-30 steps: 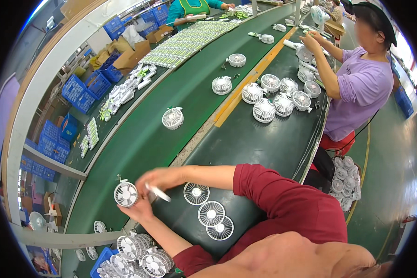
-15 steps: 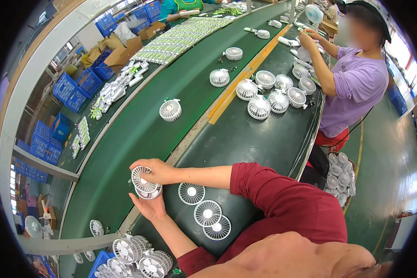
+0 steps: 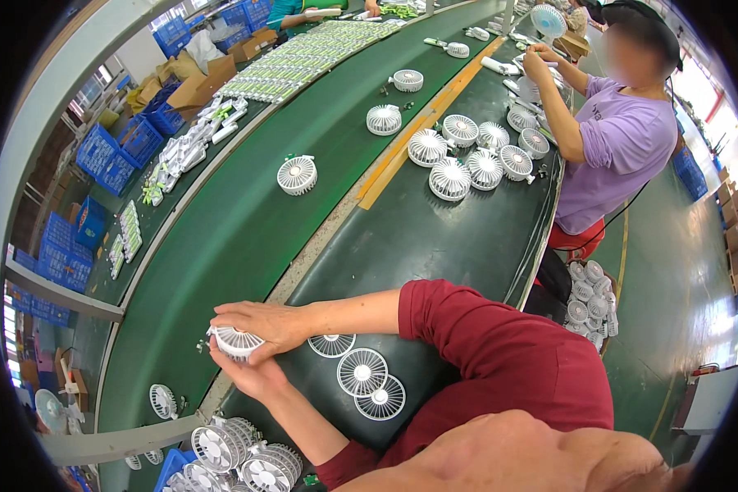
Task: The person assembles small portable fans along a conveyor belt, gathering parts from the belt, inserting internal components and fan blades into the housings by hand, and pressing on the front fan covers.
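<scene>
A round white fan head (image 3: 236,343) with a slotted grille is held between my two hands. My right hand (image 3: 269,326) wraps over it from above, fingers across its far side and thumb at its near edge. Cupped beneath it, my left hand (image 3: 250,375) supports it from below. Most of its underside is hidden by my palms. Beside my right wrist, three loose white fan grilles lie on the dark table: one partly under my forearm (image 3: 333,345), a middle grille (image 3: 362,362) and a grille (image 3: 389,405) overlapped by it.
A green conveyor belt (image 3: 213,238) runs alongside, carrying fan heads such as this one (image 3: 297,175). Stacked fan parts (image 3: 221,443) stand at lower left by a metal frame bar (image 3: 123,443). Several fan heads (image 3: 451,179) sit farther along the table, near a co-worker in purple (image 3: 627,148).
The grille that stood tilted over the fan body now lies level with it, and my right hand has closed over the top. Both hands sit slightly lower and farther left in view.
</scene>
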`<action>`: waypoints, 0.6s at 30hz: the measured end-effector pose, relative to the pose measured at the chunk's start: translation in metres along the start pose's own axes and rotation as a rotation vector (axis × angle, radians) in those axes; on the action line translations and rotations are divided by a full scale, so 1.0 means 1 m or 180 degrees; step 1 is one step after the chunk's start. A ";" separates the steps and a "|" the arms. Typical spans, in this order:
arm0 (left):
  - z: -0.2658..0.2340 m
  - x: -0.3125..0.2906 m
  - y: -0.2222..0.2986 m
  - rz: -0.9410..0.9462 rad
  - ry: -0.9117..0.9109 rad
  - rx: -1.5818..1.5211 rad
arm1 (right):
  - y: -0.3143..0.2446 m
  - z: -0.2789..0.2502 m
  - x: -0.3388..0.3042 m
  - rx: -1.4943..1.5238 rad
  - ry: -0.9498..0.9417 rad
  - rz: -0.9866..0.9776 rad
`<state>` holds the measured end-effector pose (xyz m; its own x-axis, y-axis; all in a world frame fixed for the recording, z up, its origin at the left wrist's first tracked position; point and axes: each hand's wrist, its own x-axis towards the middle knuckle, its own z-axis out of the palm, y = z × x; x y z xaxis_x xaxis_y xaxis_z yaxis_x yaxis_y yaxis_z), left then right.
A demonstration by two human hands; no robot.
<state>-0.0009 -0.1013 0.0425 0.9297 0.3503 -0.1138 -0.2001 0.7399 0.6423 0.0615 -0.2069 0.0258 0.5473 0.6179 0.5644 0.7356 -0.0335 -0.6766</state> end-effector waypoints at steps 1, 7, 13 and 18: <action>0.006 -0.006 -0.003 0.0532 0.0119 0.0423 | -0.002 0.004 0.003 0.0542 0.0114 0.0027; 0.006 -0.013 -0.008 0.2286 0.0013 0.2519 | -0.032 0.027 0.001 0.1078 0.0763 0.0208; 0.006 -0.007 -0.012 0.2908 -0.0252 0.3179 | -0.024 0.004 0.002 0.2305 -0.0043 0.0658; 0.007 -0.009 0.003 0.1610 0.0239 0.1535 | -0.023 0.013 0.005 0.1076 0.0266 0.0180</action>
<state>-0.0080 -0.1061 0.0504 0.7313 0.6357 0.2469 -0.4269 0.1444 0.8927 0.0417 -0.1928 0.0380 0.6245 0.5556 0.5489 0.5371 0.2046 -0.8183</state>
